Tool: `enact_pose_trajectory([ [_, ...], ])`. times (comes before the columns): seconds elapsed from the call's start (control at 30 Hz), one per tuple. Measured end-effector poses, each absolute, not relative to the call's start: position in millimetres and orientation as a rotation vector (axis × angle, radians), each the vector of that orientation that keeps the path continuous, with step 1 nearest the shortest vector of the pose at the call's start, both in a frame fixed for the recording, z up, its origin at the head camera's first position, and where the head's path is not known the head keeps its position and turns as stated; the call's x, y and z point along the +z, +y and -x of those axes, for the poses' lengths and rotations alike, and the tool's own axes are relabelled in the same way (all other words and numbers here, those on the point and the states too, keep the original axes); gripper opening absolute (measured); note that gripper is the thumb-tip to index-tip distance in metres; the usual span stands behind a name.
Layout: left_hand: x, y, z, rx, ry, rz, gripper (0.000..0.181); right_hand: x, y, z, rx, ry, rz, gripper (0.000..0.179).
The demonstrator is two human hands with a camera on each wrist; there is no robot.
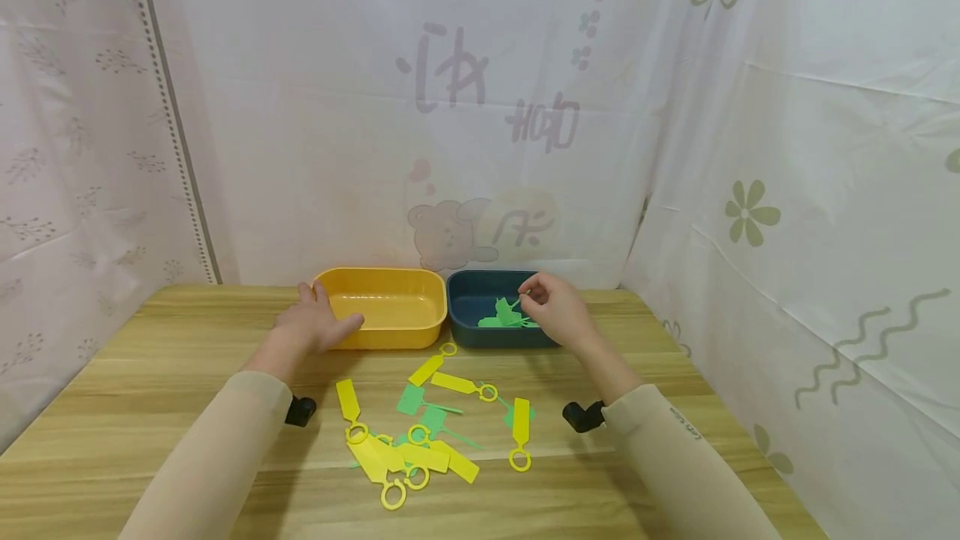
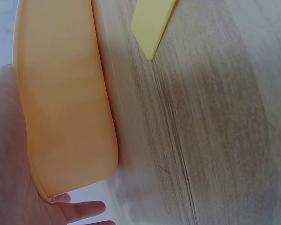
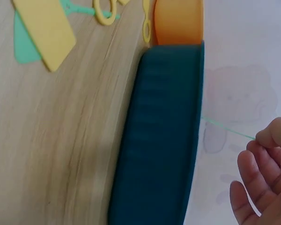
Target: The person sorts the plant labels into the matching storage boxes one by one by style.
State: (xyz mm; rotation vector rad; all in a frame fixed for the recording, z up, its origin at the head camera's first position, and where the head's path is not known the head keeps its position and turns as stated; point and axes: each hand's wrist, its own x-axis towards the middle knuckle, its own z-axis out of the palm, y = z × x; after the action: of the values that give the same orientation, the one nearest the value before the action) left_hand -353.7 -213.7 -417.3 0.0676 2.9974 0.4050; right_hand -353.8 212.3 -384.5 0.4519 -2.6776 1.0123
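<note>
My right hand (image 1: 557,311) is over the right end of the dark blue bin (image 1: 502,339). In the right wrist view, its thumb and index finger pinch the thin tail of a green cable-tie tag (image 3: 227,128); the tag's wide end is hidden behind the bin wall. Several green tags (image 1: 501,320) lie inside that bin. My left hand (image 1: 311,325) rests on the left corner of the yellow bin (image 1: 390,340), fingers spread and thumb along the front rim. The left wrist view has its fingers extending past the bin's corner.
In front of the bins, yellow tags with ring ends (image 1: 425,457) lie loosely piled over green tags (image 1: 411,399) on the wooden table (image 1: 600,490). One yellow tag (image 1: 521,423) sits apart at the right. A printed curtain (image 1: 300,148) hangs behind the table and along both sides.
</note>
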Motion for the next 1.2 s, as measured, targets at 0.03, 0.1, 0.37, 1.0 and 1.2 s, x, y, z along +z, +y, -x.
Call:
enact_pose_trajectory([
  [0.03,-417,-214,353,0.405,2.998,-0.067,0.119,-385,214,354,1.009,-2.690,-0.427,0.018],
  [0.1,-417,-214,353,0.403,2.999,-0.069,0.118,-386,216,355,0.992,-2.711,-0.378,0.023],
  [0.37,-415,-213,355,0.405,3.001,-0.068,0.117,-388,217,357,0.865,-2.736,-0.291,0.033],
  [1.0,-420,-215,357,0.420,3.001,-0.076,0.119,-390,179,330,0.804,-2.800,-0.549,0.023],
  [1.2,-420,-214,357,0.412,3.000,-0.080,0.119,-399,161,320,0.755,-2.831,-0.627,0.012],
])
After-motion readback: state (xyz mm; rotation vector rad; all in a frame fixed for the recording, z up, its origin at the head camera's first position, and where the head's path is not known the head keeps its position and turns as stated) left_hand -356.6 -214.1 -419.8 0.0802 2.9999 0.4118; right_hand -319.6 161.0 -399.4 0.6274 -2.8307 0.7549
